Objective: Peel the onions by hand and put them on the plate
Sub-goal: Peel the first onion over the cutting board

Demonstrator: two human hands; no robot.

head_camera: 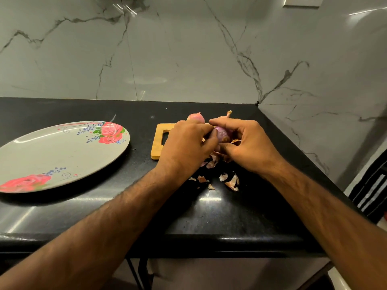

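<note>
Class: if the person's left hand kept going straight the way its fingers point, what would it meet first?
Most likely the onion held between the left hand and right hand; the fingertips look already on it, though depth is unclear.

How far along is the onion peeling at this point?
Done: nothing delivered; the plate holds no onions. In hand: both the left hand and right hand hold one onion, partly peeled, with skins on the counter. Left: finish it, plate it, then peel the onion behind.
</note>
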